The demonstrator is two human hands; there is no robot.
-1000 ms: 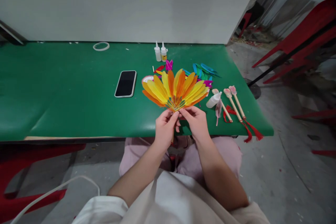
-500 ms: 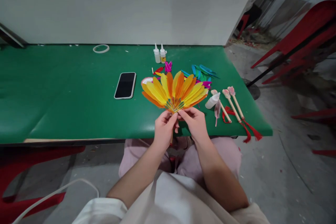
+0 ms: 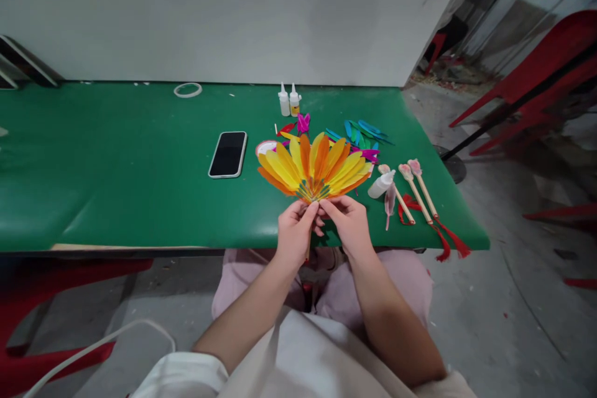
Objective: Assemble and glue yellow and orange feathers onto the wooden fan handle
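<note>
A feather fan (image 3: 319, 165) of yellow and orange feathers spreads out over the near part of the green table (image 3: 135, 199). At its base, where the quills meet, my left hand (image 3: 296, 229) pinches it between thumb and fingers. My right hand (image 3: 347, 222) grips the same base from the other side, its thumb close to the left thumb. Most of the handle below is hidden by my hands. Just right of the fan lies a white squeeze bottle (image 3: 381, 184), with a pinkish feather (image 3: 390, 202) beside it.
Wooden sticks with pink tops and red tassels (image 3: 415, 193) lie at the right edge. Blue and green feathers (image 3: 366, 130) are behind the fan, near two small bottles (image 3: 290, 101). A phone (image 3: 227, 155) and a white ring (image 3: 187, 90) lie left. Red chairs (image 3: 550, 68) stand right.
My view has shifted slightly, so everything sits a little lower and further right. Both hands keep their hold on the fan's base; the fingers have barely moved.
</note>
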